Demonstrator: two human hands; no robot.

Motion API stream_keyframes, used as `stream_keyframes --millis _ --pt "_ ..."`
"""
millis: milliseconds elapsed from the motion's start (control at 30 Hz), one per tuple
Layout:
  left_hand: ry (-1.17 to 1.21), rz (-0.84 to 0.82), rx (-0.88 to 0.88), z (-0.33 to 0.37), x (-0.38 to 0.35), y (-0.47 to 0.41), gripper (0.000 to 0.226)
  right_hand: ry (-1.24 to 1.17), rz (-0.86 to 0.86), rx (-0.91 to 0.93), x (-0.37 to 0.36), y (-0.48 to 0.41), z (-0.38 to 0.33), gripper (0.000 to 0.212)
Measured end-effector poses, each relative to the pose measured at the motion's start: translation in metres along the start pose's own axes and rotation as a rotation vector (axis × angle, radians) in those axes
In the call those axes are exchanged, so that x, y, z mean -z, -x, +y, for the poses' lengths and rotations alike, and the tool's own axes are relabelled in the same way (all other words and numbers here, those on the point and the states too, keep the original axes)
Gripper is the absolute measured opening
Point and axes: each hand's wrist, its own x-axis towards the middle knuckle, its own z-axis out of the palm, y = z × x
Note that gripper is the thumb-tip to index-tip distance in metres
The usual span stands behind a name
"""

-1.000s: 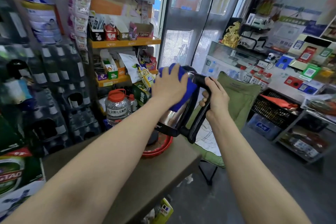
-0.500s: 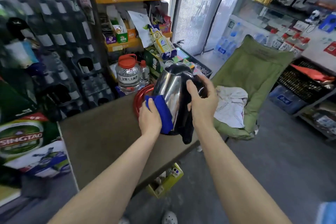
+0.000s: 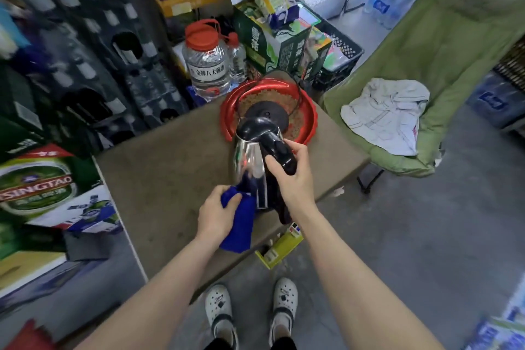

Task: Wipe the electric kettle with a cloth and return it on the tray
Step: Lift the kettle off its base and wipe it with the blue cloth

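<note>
Two stages remain as I read it: finishing the wipe and setting the kettle back. Left of centre in the frame, my left hand (image 3: 217, 214) has its fingers bunched around the blue cloth (image 3: 240, 223), which I press against the lower steel wall of the kettle (image 3: 251, 163). Right of that, my right hand (image 3: 292, 176) is wrapped round the black handle, keeping the kettle lifted above the brown surface (image 3: 170, 167), near its front edge. Its long axis looks near upright, the lid end tipped toward the frame's top, handle facing right. Just beyond it, the red tray (image 3: 308, 115) holds only the black base (image 3: 267, 112), so the return is not yet done.
</note>
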Motion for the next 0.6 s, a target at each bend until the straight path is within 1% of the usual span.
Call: stream_keyframes --millis 67,267,367,467,533,600 --pt "-0.004 -0.005 -0.003 -0.009 0.01 -0.003 0.014 -0.002 -0.038 -0.018 -0.009 0.002 0.01 0.045" --pt "0.083 -0.032 0.03 -0.026 0.036 -0.005 0.031 0.099 -0.101 0.014 -0.017 0.023 0.032 0.059" --pt "0.138 0.006 0.014 -0.024 0.046 0.001 0.027 0.204 -0.12 -0.008 -0.009 0.046 0.048 0.058" --pt "0.221 0.021 -0.051 -0.01 0.05 0.014 0.018 0.29 -0.087 -0.082 0.004 0.066 0.067 0.056" --pt "0.267 0.017 -0.123 0.006 0.049 0.026 0.015 0.333 -0.149 -0.116 0.014 0.072 0.067 0.057" --pt "0.301 -0.008 -0.176 0.022 0.045 0.037 0.015 0.326 -0.204 -0.141 0.021 0.074 0.056 0.054"
